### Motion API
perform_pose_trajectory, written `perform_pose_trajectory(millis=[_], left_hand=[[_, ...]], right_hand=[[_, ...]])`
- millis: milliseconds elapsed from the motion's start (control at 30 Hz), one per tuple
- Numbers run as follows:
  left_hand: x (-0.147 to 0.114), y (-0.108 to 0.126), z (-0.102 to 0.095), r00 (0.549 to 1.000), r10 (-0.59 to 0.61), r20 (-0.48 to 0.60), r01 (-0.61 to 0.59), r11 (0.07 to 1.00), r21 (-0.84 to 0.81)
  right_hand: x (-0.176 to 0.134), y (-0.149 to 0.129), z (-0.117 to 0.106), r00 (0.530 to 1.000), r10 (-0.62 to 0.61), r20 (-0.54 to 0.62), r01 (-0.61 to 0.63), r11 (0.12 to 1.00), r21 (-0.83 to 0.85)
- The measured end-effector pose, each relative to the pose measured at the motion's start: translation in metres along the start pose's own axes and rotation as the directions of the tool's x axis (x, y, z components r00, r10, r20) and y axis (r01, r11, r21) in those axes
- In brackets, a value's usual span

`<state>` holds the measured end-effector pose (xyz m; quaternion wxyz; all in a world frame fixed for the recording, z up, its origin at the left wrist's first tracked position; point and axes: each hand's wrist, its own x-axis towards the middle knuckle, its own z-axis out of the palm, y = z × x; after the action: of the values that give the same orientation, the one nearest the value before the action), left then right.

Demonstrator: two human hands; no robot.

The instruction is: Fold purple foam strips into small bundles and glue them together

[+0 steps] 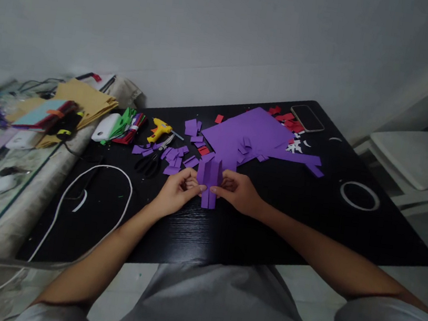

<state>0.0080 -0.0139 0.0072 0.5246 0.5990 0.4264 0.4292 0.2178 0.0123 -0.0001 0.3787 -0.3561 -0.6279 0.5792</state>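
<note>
I have the folded purple piece point(208, 180) above the near middle of the black table point(250, 240), its left edge pinched between thumb and fingers of my left hand point(178, 189), its right edge likewise by my right hand point(242, 192). Just beyond it I see 1 large purple sheet point(250, 128); to the left, purple scraps point(175, 156), scissors point(153, 161) and 1 yellow glue gun point(159, 130). Well right lies 1 white ring point(342, 193).
</note>
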Motion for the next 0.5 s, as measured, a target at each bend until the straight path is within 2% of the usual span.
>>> perform_pose_trajectory(millis=[200, 333, 500], left_hand=[[0.0006, 0.0008, 0.0034, 1.000, -0.025, -0.007, 0.025, 0.998, -0.060], [0.0017, 0.0016, 0.0042, 0.998, -0.059, -0.011, 0.058, 0.994, -0.088], [0.0026, 0.0024, 0.0042, 0.996, -0.083, -0.018, 0.080, 0.990, -0.113]], right_hand=[[0.0031, 0.0064, 0.0016, 0.999, 0.030, 0.046, -0.038, 0.985, 0.170], [0.0041, 0.0044, 0.0004, 0.995, 0.052, 0.087, -0.067, 0.982, 0.177], [0.0045, 0.0028, -0.0003, 0.996, 0.060, 0.070, -0.070, 0.985, 0.154]])
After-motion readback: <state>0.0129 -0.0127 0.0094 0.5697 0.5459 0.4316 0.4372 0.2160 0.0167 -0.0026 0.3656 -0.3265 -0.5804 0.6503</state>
